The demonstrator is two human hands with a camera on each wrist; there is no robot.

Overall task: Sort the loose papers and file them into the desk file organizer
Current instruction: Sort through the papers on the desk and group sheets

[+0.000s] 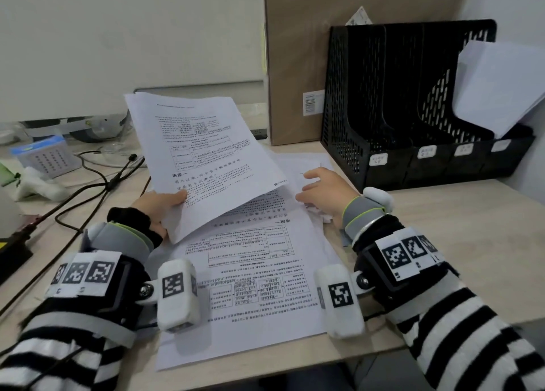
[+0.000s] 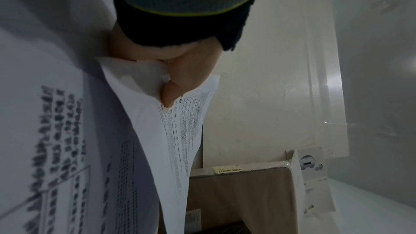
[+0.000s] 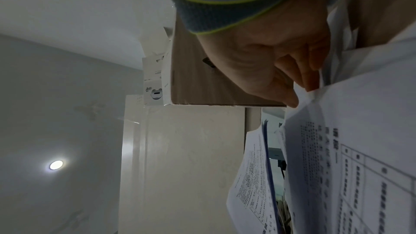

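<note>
Here, from the head view, the left hand [image 1: 160, 210] pinches a printed sheet [image 1: 203, 154] and lifts it over the paper pile [image 1: 250, 272] on the desk [image 1: 442, 243]. The right hand [image 1: 323, 191] rests on the pile, fingers bent. The black organizer [image 1: 413, 110] stands behind at right, with white paper [image 1: 501, 87] in its last slot; its labels are unreadable. Cables [image 1: 88, 190] lie at left.

In the left wrist view, the thumb [image 2: 171, 95] presses the sheet [image 2: 180, 131]; a cardboard box [image 2: 243, 193] stands beyond.

In the right wrist view, the fingertips [image 3: 311, 84] touch the pile's edge [image 3: 360, 131]; whether they grip it I cannot tell.

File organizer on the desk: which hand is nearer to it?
Right. The right hand rests on the flat papers just front-left of the file organizer; the left hand holds raised sheets farther left.
</note>
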